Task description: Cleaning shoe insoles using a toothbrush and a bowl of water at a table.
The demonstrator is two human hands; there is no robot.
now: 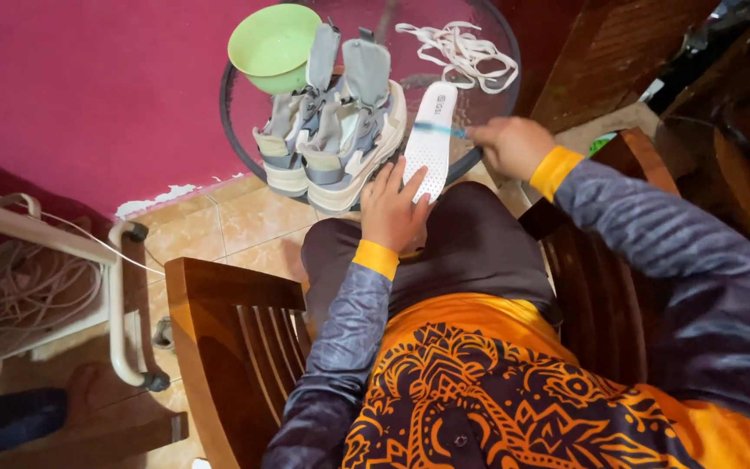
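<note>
- Head view: your left hand (392, 208) rests flat, fingers spread, pinning the near end of the white perforated insole (431, 143), which lies across the near rim of the round glass table (234, 130) and reaches toward your lap.
- Your right hand (509, 146) is closed around the handle of a blue toothbrush (440, 129), whose head lies across the insole's middle.
- Just left of the insole stands a pair of grey and cream sneakers (336, 130), laces out and tongues pulled up; the nearer shoe touches the insole's left edge and your left fingertips.
- Beyond the sneakers, at the table's far left, sits a light green bowl (273, 45), partly hidden by the shoe tongues.
- Beyond the insole's far tip lies a loose heap of white shoelaces (460, 54).
- Right of the insole the glass is mostly bare up to the rim, and your right hand works over that edge.
- The wooden chair arms (236, 295) flank your lap on both sides, close to each elbow.
- Left of the table, a pale frame with coiled cable (28, 291) stands on the tiled floor (245, 226) against the magenta wall (88, 87).
</note>
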